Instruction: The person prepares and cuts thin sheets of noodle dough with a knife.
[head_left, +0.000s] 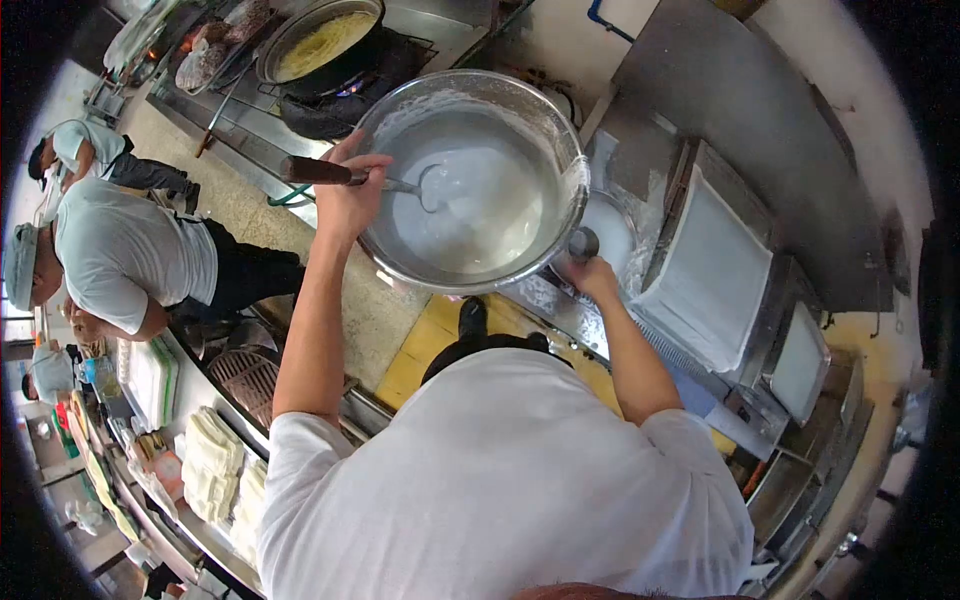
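Note:
A large metal bowl point(470, 272) holds a milky white liquid point(490, 190). My left hand point(350, 188) grips the bowl's left rim, with its fingers also around a ladle point(318, 171) with a dark wooden handle. The ladle's metal end dips into the liquid. At the bowl's lower right is my right hand point(592, 275), closed beside a small round metal cup point(583, 242). Its fingers are partly hidden, and I cannot make out exactly what they grip. Behind the bowl's right side sits a smaller round container point(606, 232) with white contents.
A pan of yellow food point(325, 45) stands on a stove at the top. White-covered trays point(712, 262) are on the right. Several people, one in a white shirt point(135, 245), work at the left beside a counter with stacked white bundles point(212, 462).

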